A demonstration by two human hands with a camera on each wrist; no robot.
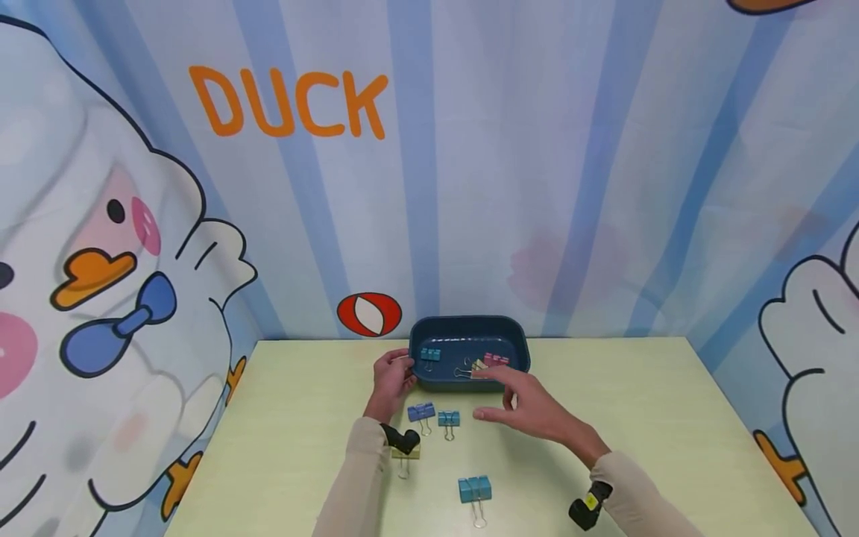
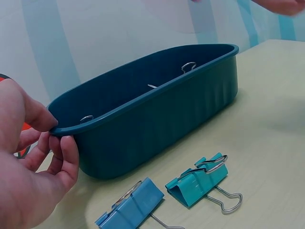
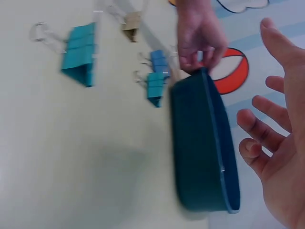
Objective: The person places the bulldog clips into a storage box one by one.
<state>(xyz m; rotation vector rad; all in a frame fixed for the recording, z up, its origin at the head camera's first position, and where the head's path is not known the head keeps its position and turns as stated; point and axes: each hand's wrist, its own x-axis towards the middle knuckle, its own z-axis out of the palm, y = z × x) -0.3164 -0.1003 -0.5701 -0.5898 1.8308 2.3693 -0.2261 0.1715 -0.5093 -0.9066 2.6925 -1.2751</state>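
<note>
A dark blue plastic bin (image 1: 470, 385) sits at the back of the table. My left hand (image 2: 33, 157) pinches its rim at the left end, thumb over the edge and fingers outside. Over the bin's front right side hovers my right hand (image 1: 530, 403), thumb and fingers spread and holding nothing; the right wrist view shows it apart from the bin. Inside lie a teal binder clip (image 1: 430, 354), a pink one (image 1: 496, 359) and a yellow one (image 1: 479, 365), partly hidden by the right fingers. In front are a blue binder clip (image 2: 131, 205) and a teal binder clip (image 2: 200, 179).
Nearer the front edge lies a larger teal binder clip (image 1: 475, 488). A yellow binder clip (image 1: 406, 453) is partly covered by the left wrist camera (image 1: 401, 438). Behind the pale table (image 1: 302, 418) hangs a duck-printed curtain (image 1: 483, 186).
</note>
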